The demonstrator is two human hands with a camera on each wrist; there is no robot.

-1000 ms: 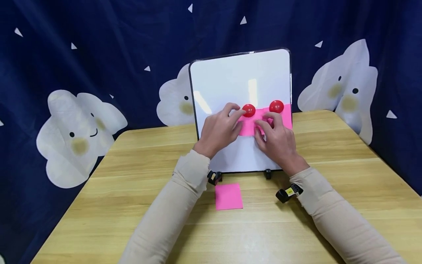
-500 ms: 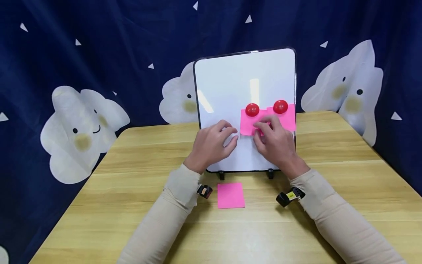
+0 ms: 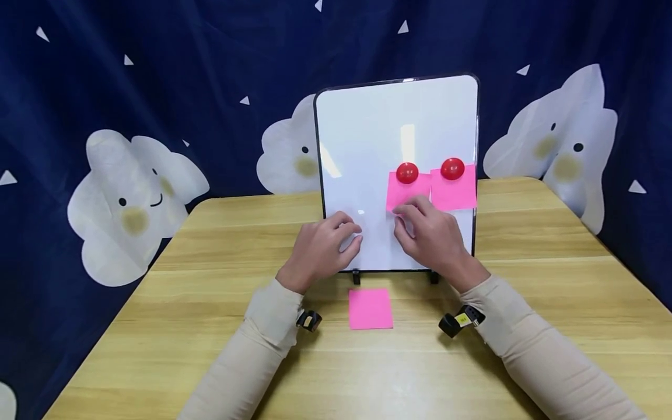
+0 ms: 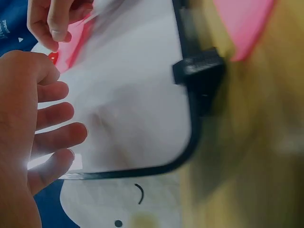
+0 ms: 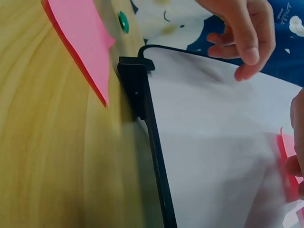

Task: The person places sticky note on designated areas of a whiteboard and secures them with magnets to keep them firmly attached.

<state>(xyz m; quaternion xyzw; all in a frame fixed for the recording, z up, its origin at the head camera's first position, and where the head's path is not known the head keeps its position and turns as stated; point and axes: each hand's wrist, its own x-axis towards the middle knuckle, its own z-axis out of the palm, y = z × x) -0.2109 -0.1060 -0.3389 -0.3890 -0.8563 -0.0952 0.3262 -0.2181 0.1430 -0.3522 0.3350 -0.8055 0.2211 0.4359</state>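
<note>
A whiteboard (image 3: 362, 134) stands tilted back on the table. Two pink sticky notes lie side by side on it, the left note (image 3: 397, 189) and the right note (image 3: 454, 195). A red round magnet (image 3: 407, 173) sits on the left note's top edge; another red magnet (image 3: 452, 168) is on the right note. My right hand (image 3: 430, 236) is at the left note's lower edge, fingers loosely bent, with no clear grip visible. My left hand (image 3: 322, 248) hovers before the board's lower left, fingers relaxed, holding nothing; the left wrist view shows its fingers (image 4: 61, 137) spread apart.
A pink sticky note pad (image 3: 370, 309) lies on the wooden table (image 3: 210, 326) before the board. Black stand feet (image 3: 356, 277) support the board's bottom edge. A green round piece (image 5: 123, 22) shows beyond the pad. A dark blue curtain (image 3: 220, 46) hangs behind.
My left hand has come away from the left magnet, moving down and left. My right hand has slid down to the left note's lower edge. Both notes and magnets stay on the board.
</note>
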